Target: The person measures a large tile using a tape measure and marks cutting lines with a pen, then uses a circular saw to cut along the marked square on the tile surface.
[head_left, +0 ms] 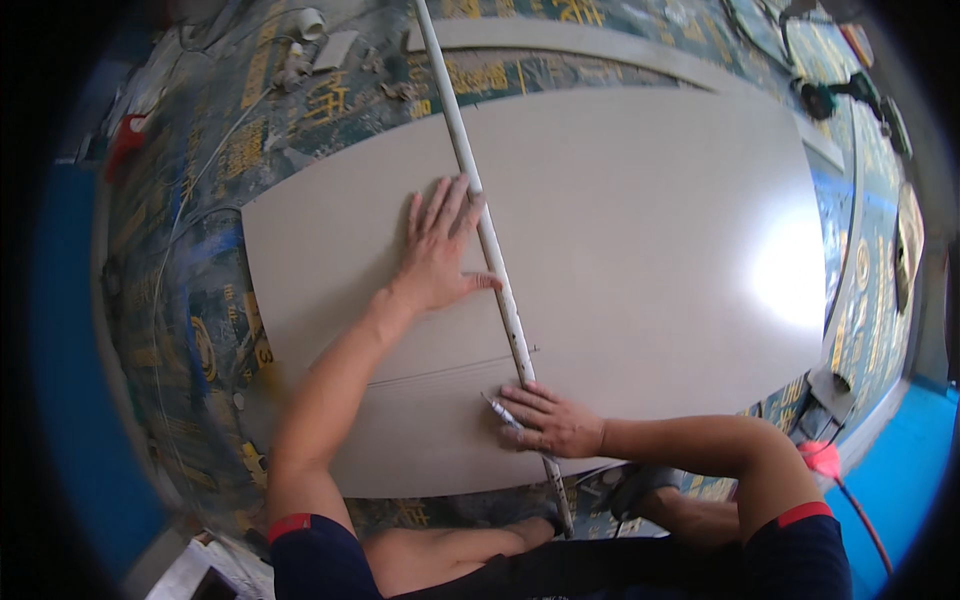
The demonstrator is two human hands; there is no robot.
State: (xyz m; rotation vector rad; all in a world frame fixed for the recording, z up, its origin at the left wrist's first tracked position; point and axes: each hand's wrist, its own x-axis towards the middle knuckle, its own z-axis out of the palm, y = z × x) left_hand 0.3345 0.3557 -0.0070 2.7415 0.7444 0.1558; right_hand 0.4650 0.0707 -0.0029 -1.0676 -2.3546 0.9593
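Note:
A large beige tile (640,220) lies flat before me. Across it, from the far edge toward my body, runs a long white straightedge bar (462,140) with chipped, dark-specked paint. My left hand (440,245) is spread flat on the tile, its fingertips and thumb pressing against the bar around its middle. Nearer to me, my right hand (555,422) rests over the bar's lower part. A slim whitish pen (500,410) sticks out from its fingers, tip pointing up and left. Thin dark lines (450,370) cross the tile left of the bar, with a small mark just right of it.
Dark green floor covering with yellow print (240,150) surrounds the tile. Beyond it lies a long tile strip (560,38). A dark green power tool (850,97) stands far right. A white roll (311,23) and cables lie far left. A red object (822,458) sits near right.

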